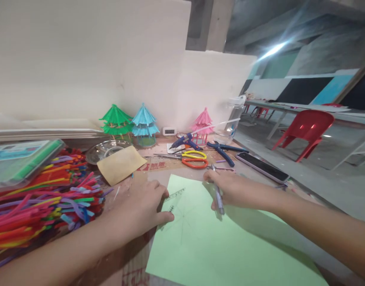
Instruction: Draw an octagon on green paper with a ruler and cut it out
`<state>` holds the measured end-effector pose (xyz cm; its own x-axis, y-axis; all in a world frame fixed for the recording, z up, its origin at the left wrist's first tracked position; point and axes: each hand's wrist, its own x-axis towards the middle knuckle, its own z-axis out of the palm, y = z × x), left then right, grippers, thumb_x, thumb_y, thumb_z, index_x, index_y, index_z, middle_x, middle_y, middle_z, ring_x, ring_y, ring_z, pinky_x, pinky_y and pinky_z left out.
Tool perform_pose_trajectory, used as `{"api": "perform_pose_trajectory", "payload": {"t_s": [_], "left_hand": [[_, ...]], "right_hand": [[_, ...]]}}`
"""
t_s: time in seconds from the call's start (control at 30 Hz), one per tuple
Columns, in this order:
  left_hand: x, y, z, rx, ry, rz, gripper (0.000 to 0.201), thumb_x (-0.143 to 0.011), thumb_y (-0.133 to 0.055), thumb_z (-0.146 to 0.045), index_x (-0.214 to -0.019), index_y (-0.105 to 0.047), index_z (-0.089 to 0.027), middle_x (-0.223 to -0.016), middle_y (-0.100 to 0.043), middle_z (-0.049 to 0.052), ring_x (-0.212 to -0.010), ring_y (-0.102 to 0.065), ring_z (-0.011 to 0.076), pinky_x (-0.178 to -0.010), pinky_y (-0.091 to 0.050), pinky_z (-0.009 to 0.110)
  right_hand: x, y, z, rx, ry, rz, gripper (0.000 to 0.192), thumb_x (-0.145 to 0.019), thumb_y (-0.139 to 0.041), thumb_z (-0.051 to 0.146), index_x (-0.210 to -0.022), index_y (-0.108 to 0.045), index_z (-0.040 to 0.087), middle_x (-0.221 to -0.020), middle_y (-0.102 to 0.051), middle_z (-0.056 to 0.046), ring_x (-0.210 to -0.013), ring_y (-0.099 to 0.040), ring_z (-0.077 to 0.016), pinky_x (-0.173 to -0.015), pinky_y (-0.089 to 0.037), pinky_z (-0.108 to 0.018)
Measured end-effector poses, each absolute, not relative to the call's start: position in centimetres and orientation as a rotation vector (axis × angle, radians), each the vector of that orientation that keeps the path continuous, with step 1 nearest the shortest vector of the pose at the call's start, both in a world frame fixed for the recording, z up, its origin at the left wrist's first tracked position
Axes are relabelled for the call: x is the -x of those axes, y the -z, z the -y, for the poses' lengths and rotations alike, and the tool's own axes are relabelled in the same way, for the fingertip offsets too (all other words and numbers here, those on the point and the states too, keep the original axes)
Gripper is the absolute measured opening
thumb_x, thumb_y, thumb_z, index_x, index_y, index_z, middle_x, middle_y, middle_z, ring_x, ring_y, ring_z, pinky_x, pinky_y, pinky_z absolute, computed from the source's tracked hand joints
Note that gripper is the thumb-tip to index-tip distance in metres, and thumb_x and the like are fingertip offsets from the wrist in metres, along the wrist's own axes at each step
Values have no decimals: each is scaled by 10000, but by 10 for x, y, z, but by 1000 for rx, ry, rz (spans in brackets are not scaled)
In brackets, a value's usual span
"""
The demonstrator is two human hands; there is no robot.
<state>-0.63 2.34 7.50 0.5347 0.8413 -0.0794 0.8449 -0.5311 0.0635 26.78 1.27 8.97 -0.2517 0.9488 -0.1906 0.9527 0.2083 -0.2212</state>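
We find the left hand [141, 204], thumb and fingers parted, touching a clear ruler [177, 193] on the green sheet [230, 246]; the right hand [230, 188] has its fingers closed round a pen [219, 201]. We judge line-drawing in hand; another stroke calls for a steady ruler.

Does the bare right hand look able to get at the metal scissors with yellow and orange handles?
Probably yes: the scissors lie ahead-left of the right hand with nothing over them, but it holds a slim greyish pen that may need setting down first.
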Motion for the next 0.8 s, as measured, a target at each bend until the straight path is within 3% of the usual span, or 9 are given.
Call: {"api": "perform_pose_trajectory", "payload": {"t_s": [0.17, 0.37, 0.43, 0.6, 0.7, 0.8], "left_hand": [[8, -79, -29, -2700, 101, -1503, 389, -895, -727, -465, -1158, -642, -191, -1112, -647, 64, -1006, -627, 250, -910, -519, 484], [15, -78, -42, -2624, 144, -1482, 378, -963, -662, -459, -1220, -621, -184, -1157, -653, 74, -987, -653, 229, -861, -562, 440], [16, -78, -46, -2582, 183, -1459, 369, -969, -658, -456, -1213, -626, -181, -1130, -665, 68, -959, -664, 220, -844, -571, 427], [13, -83, -49, -2509, 274, -1369, 306, -953, -683, -459, -1052, -665, -169, -991, -681, 34, -887, -668, 198, -815, -574, 402], [12, -85, -49, -2486, 273, -1327, 300, -959, -681, -447, -1058, -664, -165, -999, -684, 35, -894, -672, 198, -817, -576, 401], [13, -84, -52, -2474, 240, -1324, 280, -979, -658, -427, -1065, -665, -161, -1025, -688, 42, -916, -676, 200, -829, -578, 403]], "right_hand": [[-269, -95, -21, -1926, 446, -2448, 434, -692, -804, 218, -1068, -587, 221, -1125, -698, -120, -1069, -646, -330, -829, -481, -366], [-267, -99, -27, -1856, 584, -2441, 423, -688, -802, 157, -1048, -592, 226, -840, -716, -41, -818, -690, -262, -648, -471, -299], [-266, -98, -27, -1849, 618, -2457, 434, -708, -800, 169, -1087, -595, 218, -908, -723, -55, -850, -692, -256, -680, -483, -302], [-260, -84, -28, -1906, 601, -2554, 617, -740, -817, 258, -1288, -541, 193, -1264, -631, -167, -1172, -599, -343, -929, -468, -421], [-254, -75, -29, -1892, 626, -2625, 593, -708, -833, 224, -1236, -562, 221, -1245, -622, -130, -1205, -567, -335, -967, -448, -420], [-249, -72, -33, -1893, 707, -2663, 474, -707, -796, 138, -1115, -570, 221, -1119, -650, -82, -1093, -606, -277, -889, -467, -358]]}}
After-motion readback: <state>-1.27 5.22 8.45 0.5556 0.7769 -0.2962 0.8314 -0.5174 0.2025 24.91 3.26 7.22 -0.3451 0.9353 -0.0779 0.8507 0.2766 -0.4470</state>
